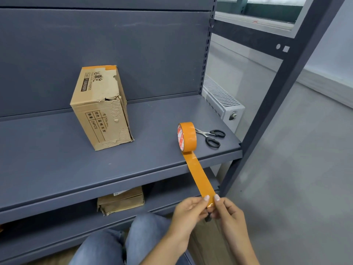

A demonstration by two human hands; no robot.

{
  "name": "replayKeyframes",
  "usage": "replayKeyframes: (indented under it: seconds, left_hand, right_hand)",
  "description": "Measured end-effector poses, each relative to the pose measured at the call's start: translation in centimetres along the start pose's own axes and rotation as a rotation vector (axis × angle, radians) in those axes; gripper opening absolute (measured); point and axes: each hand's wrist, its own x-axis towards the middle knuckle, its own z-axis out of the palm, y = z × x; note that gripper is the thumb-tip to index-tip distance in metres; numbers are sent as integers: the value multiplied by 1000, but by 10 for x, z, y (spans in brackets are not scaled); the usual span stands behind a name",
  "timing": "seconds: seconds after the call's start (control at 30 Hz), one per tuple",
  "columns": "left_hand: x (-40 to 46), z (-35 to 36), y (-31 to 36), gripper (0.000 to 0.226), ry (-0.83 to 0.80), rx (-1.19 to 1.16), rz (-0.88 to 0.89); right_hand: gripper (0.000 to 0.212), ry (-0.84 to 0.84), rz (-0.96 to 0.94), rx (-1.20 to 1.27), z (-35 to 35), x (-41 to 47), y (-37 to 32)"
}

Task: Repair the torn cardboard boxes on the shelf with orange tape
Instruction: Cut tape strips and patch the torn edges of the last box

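One box [102,108] stands on the shelf [57,169], well left of the tape roll [187,136], with a ragged tear across its front corner, crushed edges lower down, and a strip of orange tape already along its top edge. Whether anything is inside it cannot be told; it looks closed apart from the tear. The roll stands on edge near the shelf's front right, and a strip [198,173] runs from it over the shelf lip down to the hands. The left hand [188,211] and right hand [229,215] both pinch the free end of the strip between thumb and fingers, holding it taut below the roll.

The step in hand looks like drawing out a length of tape for the tear. The next move likely calls for freeing one hand to take the scissors [211,136], which lie just right of the roll, and cutting near the roll while keeping the strip from folding onto itself. Then the piece must be carried left of the roll to the box and laid across the tear.

A second, flattened-looking carton [120,200] sits on the lower shelf, down and left of the roll; its contents are not visible. The person's jeans [107,245] show below.
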Motion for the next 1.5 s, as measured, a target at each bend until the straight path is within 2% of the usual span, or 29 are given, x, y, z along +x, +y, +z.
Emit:
replayKeyframes:
  seconds: [0.27, 0.33, 0.43, 0.6, 0.67, 0.77, 0.9, 0.93, 1.0, 1.07, 1.2, 1.33, 1.5]
  left_hand:
    - [7, -1, -3, 22, 64, 78, 12]
    - [8, 0, -4, 17, 88, 96, 18]
    - [8, 5, -5, 11, 131, 108, 48]
    - [7, 6, -5, 15, 119, 66, 33]
    - [6, 4, -5, 16, 128, 16, 28]
    - [6, -1, -4, 15, 128, -31, 24]
    - [4, -4, -7, 14, 123, -47, -1]
    - [4, -4, -7, 14, 122, -52, -2]
    - [3, -4, -7, 14, 119, -52, -1]
    - [2, -5, -6, 12, 113, -48, 6]
    - [2, -5, -7, 12, 120, -65, 3]
    - [3, -2, -7, 13, 123, -67, -5]
    - [4, 1, -10, 16, 142, -73, -3]
  right_hand:
    - [50, -45, 5, -218, -9, 2, -5]
    - [54, -34, -20, -401, -12, 0, -7]
    - [64, 48, -160, -792, -15, 1, -4]
    - [74, 112, -250, -1038, -15, 5, 7]
    - [78, 162, -199, -1144, -16, 6, 1]
    - [73, 148, -20, -1094, -33, 19, -10]
    - [26, 112, -339, -883, -44, 58, -40]
    - [20, 99, -406, -878, -41, 74, -51]
    - [26, 62, -490, -927, -30, 107, -75]
    - [38, 4, -488, -1021, -16, 138, -94]
    - [56, -90, -310, -1224, 3, 179, -112]
    - [52, -137, -181, -1281, 6, 195, -114]
    - [43, -112, -167, -1341, 2, 187, -122]
